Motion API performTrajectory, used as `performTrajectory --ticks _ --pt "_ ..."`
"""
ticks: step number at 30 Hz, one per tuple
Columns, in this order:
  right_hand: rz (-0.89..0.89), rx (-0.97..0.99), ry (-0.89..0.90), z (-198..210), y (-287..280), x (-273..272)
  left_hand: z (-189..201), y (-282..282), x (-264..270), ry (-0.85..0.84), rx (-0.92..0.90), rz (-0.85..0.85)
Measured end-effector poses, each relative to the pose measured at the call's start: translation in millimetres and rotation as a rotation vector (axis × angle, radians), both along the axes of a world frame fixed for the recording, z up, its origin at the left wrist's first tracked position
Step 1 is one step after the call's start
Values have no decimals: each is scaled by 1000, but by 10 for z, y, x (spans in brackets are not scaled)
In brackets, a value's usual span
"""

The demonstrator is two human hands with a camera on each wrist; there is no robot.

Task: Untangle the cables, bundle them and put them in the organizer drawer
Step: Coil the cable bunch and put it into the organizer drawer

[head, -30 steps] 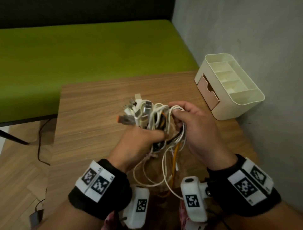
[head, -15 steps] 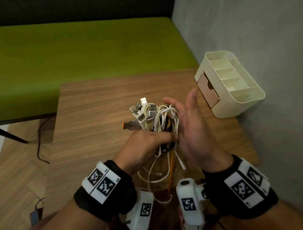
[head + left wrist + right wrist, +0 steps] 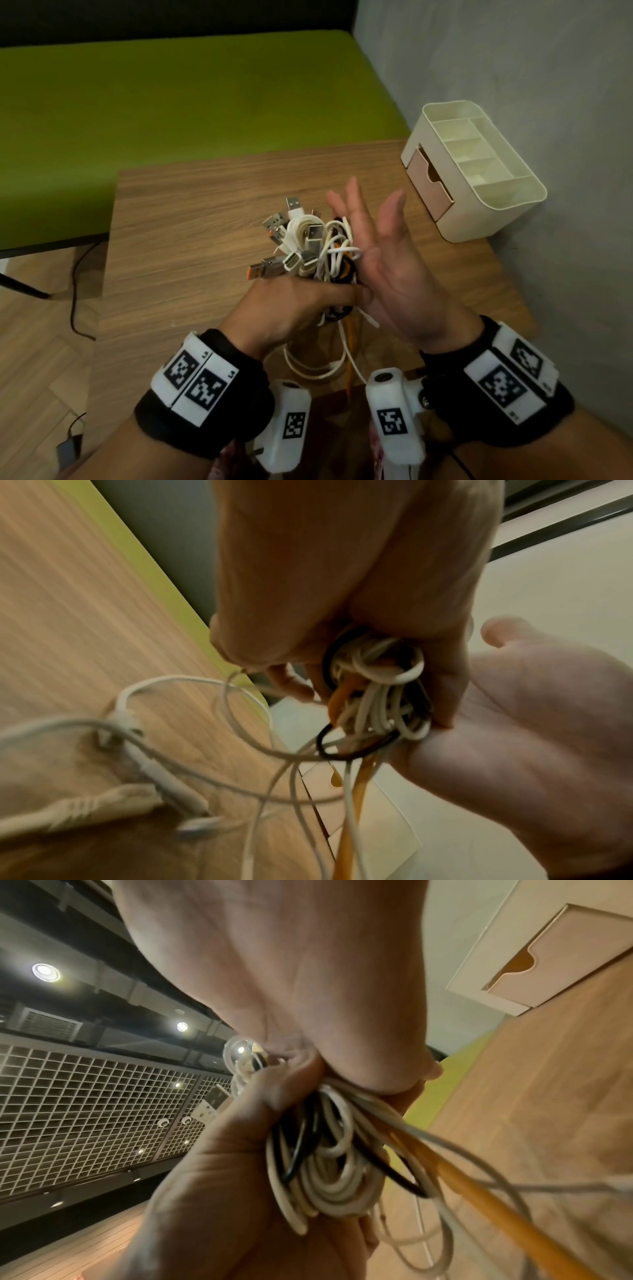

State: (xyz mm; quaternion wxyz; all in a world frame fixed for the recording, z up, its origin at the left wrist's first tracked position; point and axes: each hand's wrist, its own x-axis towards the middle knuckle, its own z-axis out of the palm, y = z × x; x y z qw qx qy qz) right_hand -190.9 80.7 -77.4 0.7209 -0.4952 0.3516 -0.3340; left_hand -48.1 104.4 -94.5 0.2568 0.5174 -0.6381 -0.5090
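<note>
A second ago our right hand (image 3: 383,274) was curled around the cables (image 3: 318,250); now it is flat and released beside them, our left hand (image 3: 291,308) alone clenching the bunch above the table (image 3: 191,212), tails dangling, so bundling continues and the drawer (image 3: 430,186) waits.

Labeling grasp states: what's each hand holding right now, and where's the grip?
Left hand grips the cable bundle around its middle, plugs sticking out above, loose ends hanging below. Right hand is open, flat beside the bundle, holding nothing.
</note>
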Motion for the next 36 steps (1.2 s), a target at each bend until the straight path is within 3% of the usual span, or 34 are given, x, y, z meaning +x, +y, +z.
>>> performTrajectory --ticks 3,5,7,9,13,16,21,28,30,34,36 --pt "6 -49 24 -13 -19 19 -85 6 32 -290 -196 -108" --pt "28 -114 135 -10 -39 40 -158 28 -10 -373 -319 -63" --pt "27 -167 244 -30 -83 63 -188 67 -80 -203 -305 65" --pt "-17 -138 226 -78 -138 29 -174 34 -114 34 -198 249" --pt "93 -53 136 -224 -135 -124 -120 -96 -43 713 163 434" --pt "107 -72 299 -356 -107 -104 -77 -125 3 926 274 461" --pt "36 -306 558 -262 -120 -38 -58 -143 63 1127 312 466" --pt "2 -458 652 -318 -67 33 -73 -162 141 1295 297 424" --pt "-24 -553 779 -344 -134 -18 -85 -154 138 1315 305 399" --pt "-166 -745 1255 -309 -333 -206 -78 -151 91 1331 298 394" --pt "-248 -776 1329 -307 -396 -270 -92 -167 74 1278 287 438"
